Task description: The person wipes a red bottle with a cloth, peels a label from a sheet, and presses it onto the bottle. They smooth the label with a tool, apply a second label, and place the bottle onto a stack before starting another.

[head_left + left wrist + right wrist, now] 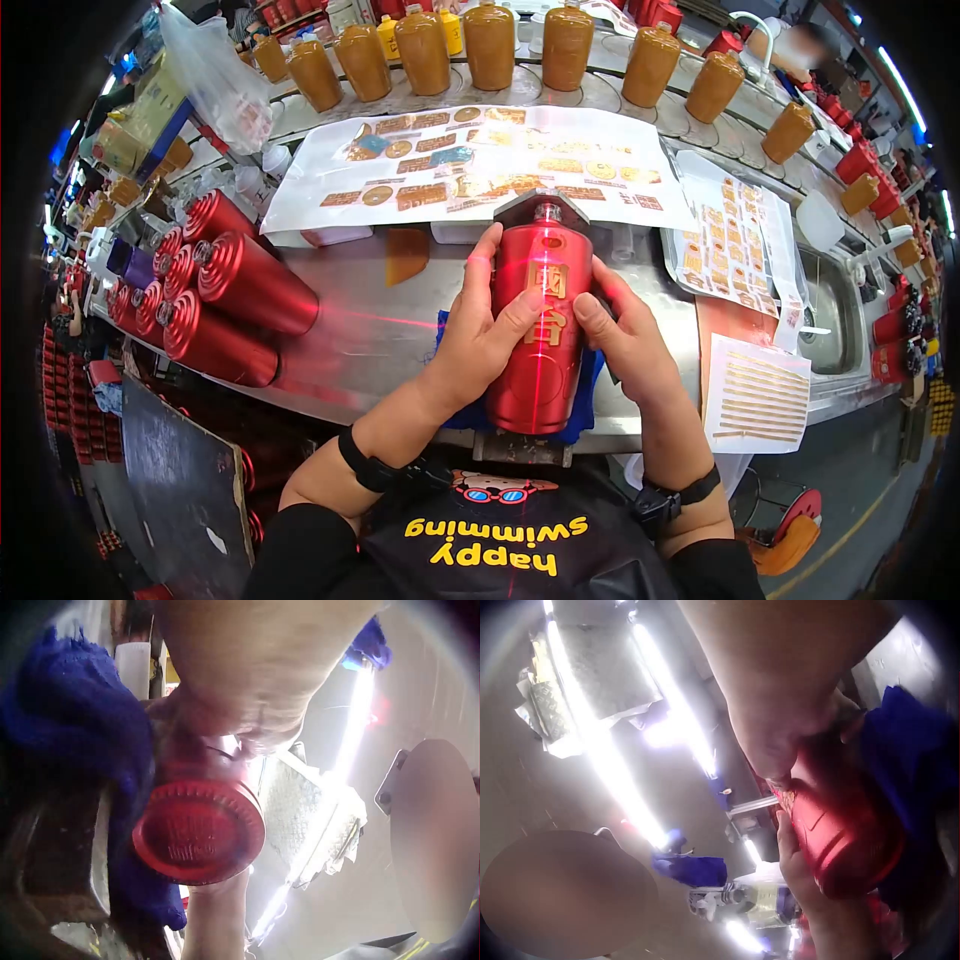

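Observation:
Both hands grip a red bottle [535,390] with a clear neck, over a blue cloth [590,395] at the counter's front edge. My left hand [475,330] wraps its left side, the thumb lying against the gold lettering [546,290]. On the opposite side my right hand [632,340] holds it, its thumb beside the lower character. Fingers behind the bottle are partly hidden. The left wrist view shows the bottle's round embossed base [199,834]; in the right wrist view the red body [847,832] sits between both hands.
Sheets of gold stickers [400,180] lie beyond the bottle, with a sticker tray [735,240] and a strip sheet [760,395] at right. Red bottles [255,285] lie stacked at left. Brown bottles [490,45] line the conveyor behind. A sink [835,330] is far right.

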Tool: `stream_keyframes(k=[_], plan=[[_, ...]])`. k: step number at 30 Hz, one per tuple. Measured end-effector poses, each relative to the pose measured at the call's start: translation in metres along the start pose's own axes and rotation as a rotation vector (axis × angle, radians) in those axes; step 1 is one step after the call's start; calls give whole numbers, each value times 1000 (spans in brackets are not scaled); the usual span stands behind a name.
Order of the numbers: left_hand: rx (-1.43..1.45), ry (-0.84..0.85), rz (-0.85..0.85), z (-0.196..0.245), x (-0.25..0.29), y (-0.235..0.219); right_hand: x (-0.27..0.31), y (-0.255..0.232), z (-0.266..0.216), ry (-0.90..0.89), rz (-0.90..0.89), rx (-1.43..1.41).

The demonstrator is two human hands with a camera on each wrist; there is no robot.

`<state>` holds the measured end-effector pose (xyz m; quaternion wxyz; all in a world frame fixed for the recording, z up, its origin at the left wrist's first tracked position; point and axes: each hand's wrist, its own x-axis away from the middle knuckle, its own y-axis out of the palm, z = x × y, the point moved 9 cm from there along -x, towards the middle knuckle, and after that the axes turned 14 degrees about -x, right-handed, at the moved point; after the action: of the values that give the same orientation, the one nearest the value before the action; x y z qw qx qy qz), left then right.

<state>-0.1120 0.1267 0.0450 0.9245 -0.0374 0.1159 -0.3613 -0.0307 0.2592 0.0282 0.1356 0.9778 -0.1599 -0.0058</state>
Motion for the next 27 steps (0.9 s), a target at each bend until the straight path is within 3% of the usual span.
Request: stream_keyframes(k=[4,10,15,18,24,27], plan=[[-19,14,24,3,-1,0,0,2,-1,23,27,-71],[-58,31,36,9,-1,0,-5,13,-8,-117,-6,40],[-85,63,49,4,-1,-1,0,-1,6,7,11,-43],[72,-35,28,5,-1,0,0,1,5,60,25,-140],[116,-13,-4,-6,-2,2,5,-1,2,50,-11,-118],[369,-64,-7,-5,0,7,8,-9,-4,-25,7,-160]])
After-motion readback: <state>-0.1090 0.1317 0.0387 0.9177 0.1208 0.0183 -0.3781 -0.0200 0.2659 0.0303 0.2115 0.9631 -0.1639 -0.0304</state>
